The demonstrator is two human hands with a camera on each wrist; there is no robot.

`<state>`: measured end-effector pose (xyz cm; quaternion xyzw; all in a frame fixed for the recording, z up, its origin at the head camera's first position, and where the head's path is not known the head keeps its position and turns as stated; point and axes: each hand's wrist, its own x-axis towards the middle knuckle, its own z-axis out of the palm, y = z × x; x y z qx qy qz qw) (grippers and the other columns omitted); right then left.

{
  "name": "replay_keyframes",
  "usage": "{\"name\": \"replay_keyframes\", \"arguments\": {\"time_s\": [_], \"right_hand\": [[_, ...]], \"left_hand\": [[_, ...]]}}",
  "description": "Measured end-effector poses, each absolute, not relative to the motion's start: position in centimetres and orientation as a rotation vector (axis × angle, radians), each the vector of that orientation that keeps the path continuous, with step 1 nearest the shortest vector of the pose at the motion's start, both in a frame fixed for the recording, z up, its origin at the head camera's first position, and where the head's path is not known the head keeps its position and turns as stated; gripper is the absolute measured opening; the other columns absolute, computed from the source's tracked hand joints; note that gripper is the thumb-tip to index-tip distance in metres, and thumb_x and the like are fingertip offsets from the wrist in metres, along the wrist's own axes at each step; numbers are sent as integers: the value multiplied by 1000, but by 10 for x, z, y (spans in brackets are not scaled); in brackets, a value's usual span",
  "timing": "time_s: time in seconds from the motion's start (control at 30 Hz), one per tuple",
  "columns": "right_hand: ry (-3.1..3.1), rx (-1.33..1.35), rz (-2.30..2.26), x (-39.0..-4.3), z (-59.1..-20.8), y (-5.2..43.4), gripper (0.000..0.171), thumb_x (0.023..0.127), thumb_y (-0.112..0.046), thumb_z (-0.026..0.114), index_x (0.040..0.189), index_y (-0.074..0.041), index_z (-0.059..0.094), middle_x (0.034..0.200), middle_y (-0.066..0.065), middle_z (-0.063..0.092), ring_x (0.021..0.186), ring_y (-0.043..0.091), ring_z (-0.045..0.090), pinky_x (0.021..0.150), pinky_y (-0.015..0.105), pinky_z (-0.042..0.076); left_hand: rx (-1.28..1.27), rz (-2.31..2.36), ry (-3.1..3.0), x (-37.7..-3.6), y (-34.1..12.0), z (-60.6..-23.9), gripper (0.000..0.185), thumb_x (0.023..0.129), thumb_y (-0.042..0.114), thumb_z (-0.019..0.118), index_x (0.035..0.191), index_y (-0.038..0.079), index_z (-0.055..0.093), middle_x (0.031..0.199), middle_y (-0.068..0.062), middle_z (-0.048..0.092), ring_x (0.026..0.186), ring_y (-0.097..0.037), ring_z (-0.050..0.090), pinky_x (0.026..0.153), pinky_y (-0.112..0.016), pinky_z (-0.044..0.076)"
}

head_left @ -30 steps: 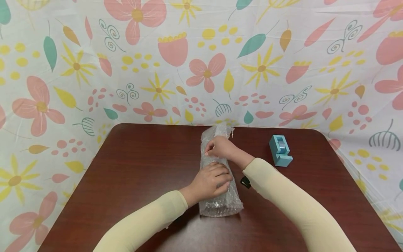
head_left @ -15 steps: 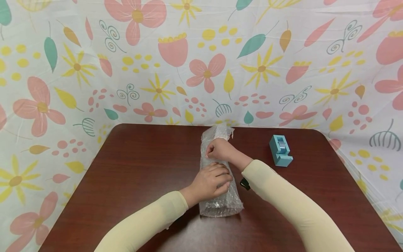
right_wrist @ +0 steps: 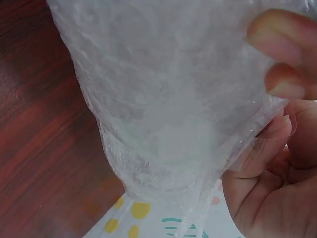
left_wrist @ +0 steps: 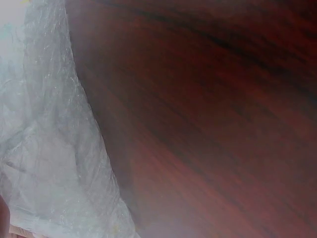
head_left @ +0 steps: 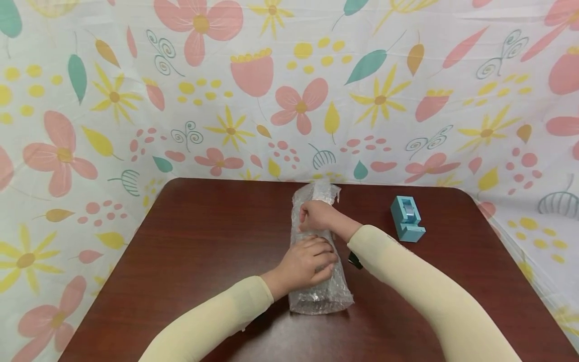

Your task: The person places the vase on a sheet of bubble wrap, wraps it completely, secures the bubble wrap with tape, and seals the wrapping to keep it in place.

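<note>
A long bundle of clear bubble wrap (head_left: 322,294) lies on the table, pointing away from me. My left hand (head_left: 304,265) rests on its near half with fingers spread over the top; two of its fingertips (right_wrist: 280,42) show in the right wrist view. Just beyond, my right hand (head_left: 320,215) is bent over the far half. In the right wrist view its thumb and finger pinch a small strip of clear tape (right_wrist: 247,153) at the edge of the wrap. The left wrist view mostly shows one side of the wrap (left_wrist: 54,134).
A light blue tape dispenser (head_left: 408,219) with a roll in it stands on the right of the dark red-brown table (head_left: 217,221). Behind the table hangs a flowered cloth (head_left: 253,120). A small black device (head_left: 355,260) sits at my right wrist.
My right hand has tipped so that its fingers point further down toward the wrap. The left hand keeps its place on the bundle. The whole view has shifted slightly.
</note>
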<state>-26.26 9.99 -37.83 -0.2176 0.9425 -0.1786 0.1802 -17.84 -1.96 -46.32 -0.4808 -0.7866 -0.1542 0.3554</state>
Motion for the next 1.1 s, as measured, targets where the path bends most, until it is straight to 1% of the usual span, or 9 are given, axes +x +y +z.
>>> {"name": "replay_keyframes", "arguments": {"time_s": [0.2, 0.4, 0.47, 0.53, 0.63, 0.7, 0.87, 1.03, 1.1], "right_hand": [[2680, -568, -427, -257, -377, 98, 31, 89, -28, 79, 86, -10, 55, 81, 5, 57, 70, 18, 49, 63, 27, 40], [2741, -428, -273, -253, -373, 96, 40, 89, -40, 78, 105, -7, 62, 89, 8, 66, 76, 21, 61, 60, 30, 43], [2761, -388, -256, -253, -374, 98, 43, 88, -46, 78, 104, -9, 63, 86, 7, 67, 74, 21, 62, 58, 31, 44], [2766, -378, -291, -253, -377, 102, 43, 87, -49, 77, 94, -11, 61, 78, 5, 64, 69, 19, 60, 56, 30, 42], [2745, -431, -484, -256, -386, 115, 43, 87, -46, 78, 82, -11, 54, 67, 0, 52, 60, 15, 48, 54, 26, 38], [2688, -503, -637, -258, -390, 124, 41, 89, -39, 78, 79, -10, 51, 63, -2, 46, 56, 13, 42, 54, 25, 37], [2542, -573, -874, -259, -393, 138, 33, 93, -28, 75, 88, -7, 50, 61, -4, 41, 48, 10, 40, 50, 24, 40], [2581, -577, -921, -257, -397, 137, 35, 93, -29, 76, 91, -6, 49, 62, -4, 40, 48, 10, 39, 49, 24, 38], [2584, -596, -933, -256, -398, 137, 34, 93, -28, 76, 92, -6, 50, 64, -3, 42, 51, 10, 41, 52, 24, 40]], "left_hand": [[-1248, -390, -2026, -177, -19, -465, 13, 85, 24, 76, 98, 21, 77, 102, 7, 76, 106, -13, 71, 102, -33, 55], [-1247, -389, -2025, -179, -18, -466, 13, 85, 24, 76, 98, 22, 78, 103, 7, 76, 107, -12, 70, 104, -32, 53], [-1242, -388, -2023, -179, -17, -465, 13, 85, 24, 76, 98, 22, 78, 102, 8, 76, 107, -12, 70, 103, -31, 54], [-1243, -385, -2022, -179, -17, -465, 12, 85, 25, 77, 97, 22, 78, 101, 8, 76, 106, -12, 71, 102, -30, 54], [-1251, -381, -2025, -178, -16, -465, 12, 85, 24, 76, 97, 22, 78, 100, 8, 75, 106, -12, 70, 102, -30, 54], [-1256, -385, -2032, -177, -16, -465, 12, 85, 24, 76, 97, 22, 78, 100, 8, 75, 106, -12, 70, 103, -30, 54], [-1255, -389, -2040, -177, -17, -464, 12, 86, 24, 75, 98, 21, 77, 101, 8, 75, 108, -11, 70, 105, -31, 53], [-1249, -392, -2024, -178, -20, -464, 12, 86, 23, 74, 97, 20, 77, 101, 7, 75, 107, -12, 69, 105, -31, 54], [-1255, -403, -2015, -178, -20, -464, 12, 86, 23, 74, 97, 20, 77, 100, 7, 75, 106, -12, 70, 104, -32, 54]]}}
